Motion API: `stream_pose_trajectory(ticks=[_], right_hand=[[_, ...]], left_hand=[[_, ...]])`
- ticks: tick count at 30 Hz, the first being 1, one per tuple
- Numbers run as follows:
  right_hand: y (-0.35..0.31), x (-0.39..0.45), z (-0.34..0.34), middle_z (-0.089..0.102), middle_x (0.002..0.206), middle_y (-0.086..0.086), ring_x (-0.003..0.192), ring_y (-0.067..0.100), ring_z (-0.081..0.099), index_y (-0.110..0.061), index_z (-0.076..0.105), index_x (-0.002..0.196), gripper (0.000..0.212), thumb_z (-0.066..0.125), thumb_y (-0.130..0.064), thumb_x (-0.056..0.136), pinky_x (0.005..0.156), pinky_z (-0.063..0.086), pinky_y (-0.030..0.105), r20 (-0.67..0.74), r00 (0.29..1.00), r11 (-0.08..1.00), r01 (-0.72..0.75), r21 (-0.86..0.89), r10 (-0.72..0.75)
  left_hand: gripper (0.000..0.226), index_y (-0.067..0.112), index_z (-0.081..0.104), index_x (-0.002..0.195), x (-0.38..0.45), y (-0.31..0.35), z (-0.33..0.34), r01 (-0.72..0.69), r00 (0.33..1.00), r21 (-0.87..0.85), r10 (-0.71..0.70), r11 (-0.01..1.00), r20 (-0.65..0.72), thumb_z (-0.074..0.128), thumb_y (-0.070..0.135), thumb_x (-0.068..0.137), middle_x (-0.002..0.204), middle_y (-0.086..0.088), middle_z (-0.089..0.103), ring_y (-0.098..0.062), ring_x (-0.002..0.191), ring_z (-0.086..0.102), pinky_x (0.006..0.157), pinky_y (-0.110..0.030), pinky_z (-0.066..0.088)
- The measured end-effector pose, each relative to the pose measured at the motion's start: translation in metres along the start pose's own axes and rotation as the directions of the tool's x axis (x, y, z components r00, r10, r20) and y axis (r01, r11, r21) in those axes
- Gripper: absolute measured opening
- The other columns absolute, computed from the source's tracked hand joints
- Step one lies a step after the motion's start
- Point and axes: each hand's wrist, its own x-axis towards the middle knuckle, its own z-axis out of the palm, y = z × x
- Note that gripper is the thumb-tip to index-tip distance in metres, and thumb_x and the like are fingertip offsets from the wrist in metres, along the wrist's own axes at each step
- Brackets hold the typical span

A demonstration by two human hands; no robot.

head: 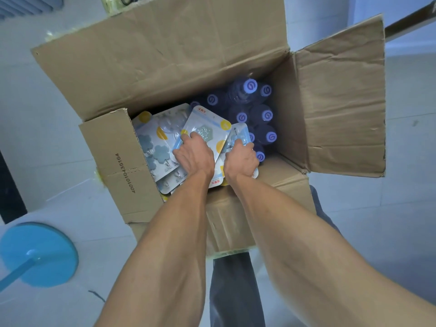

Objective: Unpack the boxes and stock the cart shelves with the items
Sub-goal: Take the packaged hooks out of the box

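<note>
Pale grey tiled floor (401, 220) all round, w/ a round bright-blue plastic stand base (39, 254) sitting at lower left. In the middle a big brown cardboard box (165, 60) is standing open, all four flaps folded outward. Inside, the far-right half is holding dark upright bottles w/ purple swirl-marked caps (266, 115), packed close together. The near-left half is holding a loose pile of white-and-blue blister-card packs of wall hooks (153, 147), overlapping each other.

Person is leaning over the box, both bare forearms reaching down into it. Left hand (194, 154) is gripping the topmost hook pack w/ the grey-green hexagon hook (206, 128), fingers curled over its near edge. Right hand (241, 158) is gripping a second tilted pack (240, 133) just beside it, fingers curled round its edge, next to the bottles.
</note>
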Motion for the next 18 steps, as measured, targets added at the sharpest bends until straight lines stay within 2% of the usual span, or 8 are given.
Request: stream_pose_trajectory(ticks=[3,7,9,13,18], right_hand=[[-0.002,0.003,0.003,0.055,0.116,0.011,0.101,0.029,0.060,-0.016,0.059,0.113,0.020,0.055,-0.014,0.094,0.078,0.046,0.040,-0.045,0.999,1.000,-0.007,0.009,0.007],[-0.004,0.001,0.006,0.058,0.113,0.009,0.099,0.027,0.062,-0.014,0.057,0.112,0.020,0.056,-0.021,0.093,0.071,0.043,0.037,-0.067,0.997,0.999,0.035,-0.021,-0.036],[-0.006,0.007,0.003,0.061,0.111,0.008,0.099,0.027,0.063,-0.015,0.060,0.110,0.018,0.057,-0.017,0.092,0.071,0.043,0.036,-0.055,0.998,0.999,0.025,-0.021,-0.026],[-0.009,0.014,0.003,0.064,0.105,0.007,0.094,0.026,0.065,-0.016,0.065,0.104,0.018,0.056,-0.010,0.089,0.067,0.041,0.033,-0.079,0.995,0.998,0.059,-0.031,-0.061],[0.001,0.003,-0.007,0.064,0.104,0.007,0.093,0.026,0.066,-0.013,0.063,0.104,0.018,0.053,-0.018,0.091,0.067,0.038,0.031,-0.106,0.994,1.000,-0.001,0.000,0.001]], left_hand=[[0.021,0.009,0.057,0.115,-0.001,-0.005,0.003,-0.054,0.999,0.041,0.054,0.998,-0.004,0.051,0.019,0.098,0.118,-0.013,0.056,-0.034,0.091,0.063,0.080,-0.041,0.039],[0.020,0.008,0.058,0.114,-0.003,-0.007,0.003,-0.032,0.999,0.030,0.032,0.999,-0.004,0.051,0.019,0.098,0.117,-0.014,0.057,-0.035,0.095,0.062,0.076,-0.040,0.038],[0.020,0.007,0.058,0.114,-0.004,-0.005,0.004,-0.015,1.000,0.016,0.016,1.000,-0.007,0.053,0.018,0.098,0.118,-0.013,0.057,-0.033,0.100,0.060,0.074,-0.040,0.038],[0.022,0.008,0.060,0.115,0.001,-0.003,0.007,0.002,0.999,0.065,0.001,0.998,-0.044,0.056,0.018,0.095,0.121,-0.012,0.054,-0.029,0.115,0.048,0.082,-0.039,0.040],[0.025,0.007,0.060,0.114,-0.005,-0.004,-0.002,0.018,0.999,0.135,-0.013,0.991,-0.038,0.056,0.022,0.094,0.117,-0.013,0.058,-0.029,0.109,0.052,0.089,-0.041,0.037]])
